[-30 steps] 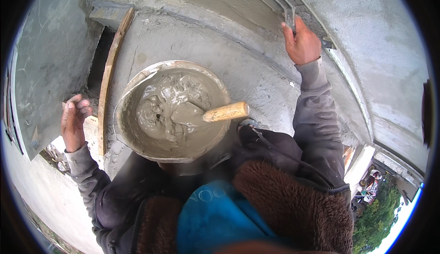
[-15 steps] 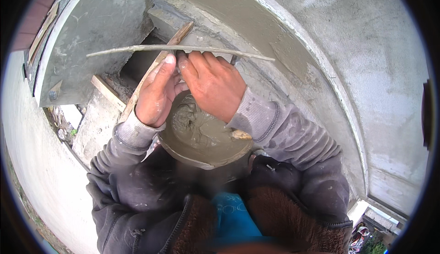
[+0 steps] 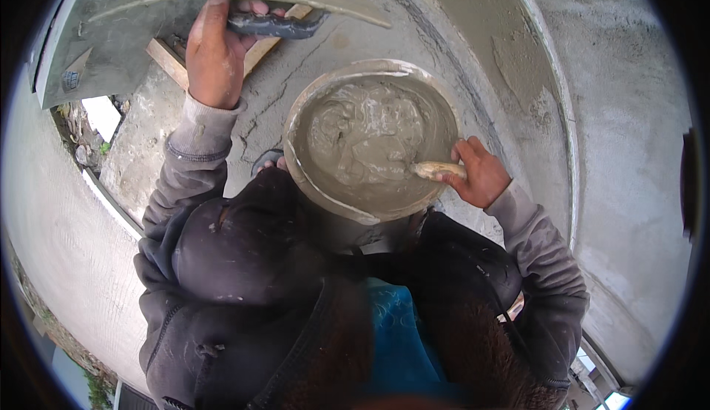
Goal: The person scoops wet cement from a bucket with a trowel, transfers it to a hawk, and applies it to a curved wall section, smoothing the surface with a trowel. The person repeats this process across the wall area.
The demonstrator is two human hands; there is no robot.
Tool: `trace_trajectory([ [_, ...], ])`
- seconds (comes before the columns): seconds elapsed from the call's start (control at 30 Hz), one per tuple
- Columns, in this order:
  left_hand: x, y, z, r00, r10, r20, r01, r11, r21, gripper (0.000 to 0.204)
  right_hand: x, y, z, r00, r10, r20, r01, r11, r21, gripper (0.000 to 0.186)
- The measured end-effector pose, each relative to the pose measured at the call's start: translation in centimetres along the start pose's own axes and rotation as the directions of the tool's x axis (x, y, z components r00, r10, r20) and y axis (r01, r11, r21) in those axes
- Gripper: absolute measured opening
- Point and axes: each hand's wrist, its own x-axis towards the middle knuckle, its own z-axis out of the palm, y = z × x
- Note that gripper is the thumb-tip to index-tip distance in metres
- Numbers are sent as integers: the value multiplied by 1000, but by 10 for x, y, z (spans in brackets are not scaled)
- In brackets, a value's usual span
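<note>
My left hand (image 3: 216, 58) is raised at the upper left, closed on the dark handle (image 3: 288, 27) of a long, mortar-coated plastering trowel (image 3: 333, 1), held with its blade nearly edge-on to my view. Below and to the right, a bucket (image 3: 294, 125) of wet grey mortar (image 3: 370, 125) stands in front of my knees. My right hand (image 3: 477, 173) grips the wooden handle (image 3: 433, 170) of a small trowel whose blade is sunk in that mortar.
A wooden batten (image 3: 260, 53) and a shorter piece of wood (image 3: 166, 61) lie at the upper left by a grey wall panel (image 3: 81, 32). A plastered ledge (image 3: 481, 32) and wall (image 3: 614, 151) run along the right, with rubble (image 3: 85, 136) at far left.
The plastering trowel has passed from my right hand to my left, which is now raised leftward. My right hand has moved down onto the small trowel's handle in the bucket.
</note>
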Motion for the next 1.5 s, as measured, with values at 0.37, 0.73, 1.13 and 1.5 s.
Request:
trace_trajectory([
  [0.37,4,11,-62,903,419,94,-315,499,807,36,-30,-73,-62,996,-91,-18,75,902,-425,31],
  [0.73,4,32,-49,941,258,-218,-156,906,394,36,-7,-42,15,994,-5,-110,2,1000,-29,27],
  [1.13,7,23,-70,955,261,-144,-147,834,533,36,-28,-24,30,992,98,-77,-39,830,556,23],
  [1.5,2,-6,-77,979,48,-200,-33,996,80,39,-74,-9,-17,964,223,-147,-56,706,706,28],
])
